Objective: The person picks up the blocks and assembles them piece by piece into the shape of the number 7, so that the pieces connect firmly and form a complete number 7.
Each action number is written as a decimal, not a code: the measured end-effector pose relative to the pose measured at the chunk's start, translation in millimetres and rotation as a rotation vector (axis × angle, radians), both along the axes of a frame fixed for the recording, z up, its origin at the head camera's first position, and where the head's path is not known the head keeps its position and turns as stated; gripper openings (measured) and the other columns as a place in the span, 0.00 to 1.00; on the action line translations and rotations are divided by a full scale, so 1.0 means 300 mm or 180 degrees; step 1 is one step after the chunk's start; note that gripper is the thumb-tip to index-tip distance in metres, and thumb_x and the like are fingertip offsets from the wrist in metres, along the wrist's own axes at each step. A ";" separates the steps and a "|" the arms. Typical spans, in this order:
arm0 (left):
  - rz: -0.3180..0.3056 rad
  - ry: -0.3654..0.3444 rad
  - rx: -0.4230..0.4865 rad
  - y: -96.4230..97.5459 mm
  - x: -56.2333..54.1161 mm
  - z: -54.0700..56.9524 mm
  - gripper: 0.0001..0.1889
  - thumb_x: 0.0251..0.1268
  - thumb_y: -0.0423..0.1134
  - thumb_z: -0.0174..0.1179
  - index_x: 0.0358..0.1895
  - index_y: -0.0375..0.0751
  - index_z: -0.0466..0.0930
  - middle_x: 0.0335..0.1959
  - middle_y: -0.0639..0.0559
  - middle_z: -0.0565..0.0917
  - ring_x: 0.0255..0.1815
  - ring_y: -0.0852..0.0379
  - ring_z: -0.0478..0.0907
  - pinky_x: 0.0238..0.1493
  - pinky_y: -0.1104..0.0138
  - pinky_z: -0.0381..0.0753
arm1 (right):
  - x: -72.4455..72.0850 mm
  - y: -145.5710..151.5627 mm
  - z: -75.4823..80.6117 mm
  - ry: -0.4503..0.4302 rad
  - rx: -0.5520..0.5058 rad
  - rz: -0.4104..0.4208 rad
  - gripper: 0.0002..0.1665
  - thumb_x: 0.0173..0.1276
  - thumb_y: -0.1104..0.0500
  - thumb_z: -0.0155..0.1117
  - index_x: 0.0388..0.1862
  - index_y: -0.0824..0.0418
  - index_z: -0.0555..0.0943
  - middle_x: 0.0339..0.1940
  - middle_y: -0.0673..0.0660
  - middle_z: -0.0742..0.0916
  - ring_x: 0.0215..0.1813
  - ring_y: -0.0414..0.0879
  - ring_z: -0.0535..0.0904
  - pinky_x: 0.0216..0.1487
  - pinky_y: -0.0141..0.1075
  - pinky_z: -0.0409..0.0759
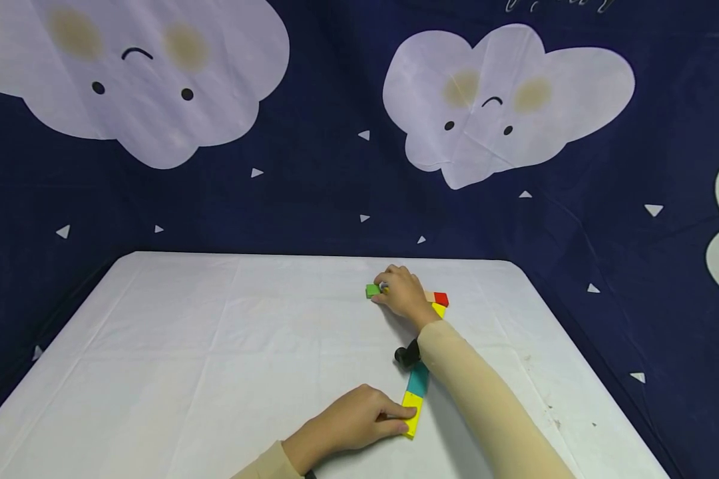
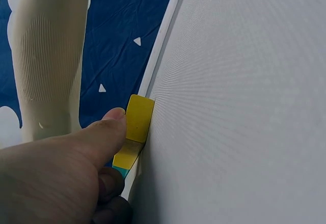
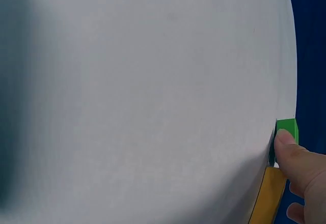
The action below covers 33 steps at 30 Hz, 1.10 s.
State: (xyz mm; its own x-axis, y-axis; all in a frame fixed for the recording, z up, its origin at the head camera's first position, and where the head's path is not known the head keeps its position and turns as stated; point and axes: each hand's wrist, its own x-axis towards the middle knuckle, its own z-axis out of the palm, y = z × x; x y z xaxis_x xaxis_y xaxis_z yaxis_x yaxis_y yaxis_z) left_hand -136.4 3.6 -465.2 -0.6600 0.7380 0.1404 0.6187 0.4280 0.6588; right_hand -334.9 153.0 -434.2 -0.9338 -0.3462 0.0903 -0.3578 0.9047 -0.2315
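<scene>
On the white table, my left hand [image 1: 359, 418] pinches a yellow block [image 1: 412, 400] at the near end of a line of coloured blocks. The left wrist view shows the thumb against that yellow block [image 2: 139, 118]. Beyond it lies a teal block [image 1: 418, 380], and the right forearm hides the line's middle. Farther back, my right hand [image 1: 404, 293] holds a green block [image 1: 372, 291] at the left end of a short far row. In the right wrist view the thumb presses the green block [image 3: 288, 126], beside a yellow-orange block [image 3: 268, 196].
A red block [image 1: 441, 299] sits at the far row's right end, above another yellow block [image 1: 439, 310]. A black wrist camera [image 1: 406, 356] hangs under the right wrist. Behind the table [image 1: 156, 346] hangs a dark blue cloth [image 1: 323, 193] with clouds.
</scene>
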 end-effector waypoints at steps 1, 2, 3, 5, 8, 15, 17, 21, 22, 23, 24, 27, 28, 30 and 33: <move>-0.0002 0.0017 0.0002 0.000 0.000 0.000 0.17 0.70 0.52 0.59 0.58 0.58 0.83 0.50 0.64 0.86 0.48 0.77 0.78 0.45 0.79 0.77 | -0.001 0.003 -0.001 0.0010 0.0014 -0.0006 0.21 0.61 0.47 0.74 0.52 0.51 0.85 0.50 0.51 0.81 0.54 0.50 0.72 0.58 0.47 0.71; -0.0005 0.0026 0.0005 0.000 -0.001 0.000 0.17 0.70 0.52 0.59 0.58 0.58 0.83 0.51 0.64 0.86 0.48 0.77 0.78 0.45 0.79 0.77 | -0.003 0.005 -0.001 0.0022 0.0028 -0.0008 0.21 0.61 0.47 0.74 0.52 0.51 0.85 0.50 0.51 0.81 0.54 0.50 0.72 0.57 0.47 0.71; -0.0005 0.0031 0.0008 0.000 -0.001 -0.001 0.17 0.70 0.52 0.59 0.58 0.58 0.83 0.51 0.64 0.86 0.48 0.77 0.78 0.46 0.79 0.77 | -0.003 0.007 -0.001 0.0026 0.0027 -0.0006 0.21 0.61 0.48 0.74 0.52 0.52 0.85 0.50 0.52 0.82 0.54 0.50 0.73 0.57 0.47 0.71; -0.0006 0.0049 0.0013 0.001 -0.002 -0.002 0.17 0.70 0.53 0.59 0.58 0.58 0.83 0.51 0.64 0.86 0.48 0.77 0.78 0.46 0.79 0.77 | -0.004 0.010 0.000 0.0024 0.0023 0.0004 0.21 0.61 0.48 0.74 0.52 0.52 0.85 0.51 0.52 0.83 0.54 0.51 0.73 0.57 0.47 0.72; -0.0005 0.0060 0.0020 0.001 -0.002 -0.003 0.17 0.70 0.52 0.59 0.58 0.58 0.83 0.51 0.64 0.86 0.48 0.77 0.78 0.46 0.79 0.76 | -0.003 0.012 0.002 0.0009 0.0023 0.0023 0.21 0.61 0.47 0.74 0.52 0.53 0.85 0.51 0.52 0.84 0.54 0.51 0.74 0.57 0.48 0.72; 0.0012 0.0030 0.0052 -0.001 0.001 0.004 0.16 0.70 0.51 0.59 0.58 0.57 0.83 0.50 0.64 0.86 0.46 0.78 0.78 0.44 0.81 0.75 | 0.002 0.017 0.004 -0.0109 0.0057 0.0021 0.22 0.62 0.47 0.73 0.53 0.53 0.85 0.51 0.53 0.84 0.56 0.52 0.75 0.59 0.49 0.72; 0.0015 0.0039 0.0058 -0.002 0.002 0.004 0.16 0.70 0.51 0.60 0.58 0.57 0.83 0.50 0.64 0.86 0.46 0.78 0.78 0.44 0.81 0.75 | 0.003 0.022 0.002 -0.0095 0.0043 0.0039 0.22 0.62 0.47 0.74 0.52 0.53 0.85 0.51 0.53 0.84 0.56 0.52 0.76 0.59 0.50 0.73; 0.0014 0.0056 0.0052 -0.003 0.002 0.002 0.16 0.70 0.51 0.59 0.58 0.57 0.83 0.50 0.64 0.87 0.45 0.79 0.77 0.43 0.81 0.75 | 0.003 0.030 0.000 -0.0089 0.0021 0.0067 0.22 0.61 0.48 0.74 0.52 0.54 0.85 0.51 0.54 0.85 0.57 0.53 0.77 0.60 0.51 0.73; 0.0013 0.0052 0.0048 -0.003 0.002 0.001 0.16 0.70 0.51 0.59 0.58 0.57 0.83 0.50 0.64 0.87 0.45 0.79 0.77 0.43 0.81 0.75 | 0.002 0.032 0.000 -0.0095 0.0017 0.0071 0.22 0.61 0.48 0.74 0.52 0.54 0.85 0.52 0.54 0.85 0.57 0.53 0.77 0.60 0.51 0.73; 0.0014 0.0053 0.0044 -0.003 0.001 0.001 0.16 0.70 0.52 0.59 0.58 0.57 0.83 0.50 0.64 0.87 0.44 0.79 0.77 0.43 0.81 0.75 | 0.001 0.033 0.000 -0.0105 0.0022 0.0067 0.22 0.61 0.48 0.74 0.52 0.54 0.85 0.53 0.54 0.85 0.58 0.53 0.77 0.61 0.51 0.73; 0.0014 0.0050 0.0041 -0.003 0.001 0.000 0.16 0.70 0.52 0.59 0.58 0.57 0.83 0.50 0.64 0.87 0.44 0.79 0.77 0.43 0.81 0.75 | 0.001 0.034 0.000 -0.0112 0.0026 0.0067 0.22 0.61 0.48 0.74 0.52 0.54 0.85 0.53 0.55 0.85 0.58 0.53 0.77 0.61 0.51 0.73; 0.0008 0.0040 0.0041 -0.003 0.001 -0.001 0.17 0.70 0.52 0.59 0.58 0.57 0.83 0.50 0.64 0.87 0.42 0.80 0.77 0.42 0.81 0.74 | 0.000 0.037 -0.002 -0.0124 0.0028 0.0072 0.23 0.61 0.48 0.74 0.53 0.55 0.85 0.54 0.55 0.85 0.59 0.54 0.77 0.62 0.52 0.73; 0.0007 0.0035 0.0047 -0.003 0.001 -0.001 0.17 0.70 0.52 0.59 0.58 0.57 0.83 0.50 0.64 0.87 0.42 0.80 0.77 0.42 0.82 0.74 | 0.001 0.038 -0.003 -0.0124 0.0030 0.0073 0.23 0.62 0.48 0.74 0.53 0.55 0.85 0.55 0.55 0.85 0.59 0.54 0.77 0.62 0.52 0.73; 0.0001 0.0032 0.0058 -0.003 0.002 -0.002 0.17 0.70 0.52 0.59 0.58 0.57 0.83 0.49 0.64 0.87 0.41 0.80 0.76 0.42 0.82 0.74 | 0.001 0.039 -0.004 -0.0131 0.0024 0.0073 0.23 0.62 0.47 0.73 0.53 0.55 0.85 0.56 0.55 0.85 0.60 0.54 0.77 0.63 0.52 0.73; -0.0002 0.0037 0.0064 -0.003 0.002 -0.002 0.17 0.70 0.52 0.59 0.58 0.57 0.83 0.49 0.63 0.87 0.40 0.81 0.76 0.41 0.82 0.74 | 0.003 0.040 -0.005 -0.0131 0.0009 0.0070 0.23 0.62 0.48 0.73 0.53 0.55 0.84 0.57 0.55 0.85 0.61 0.54 0.77 0.63 0.52 0.72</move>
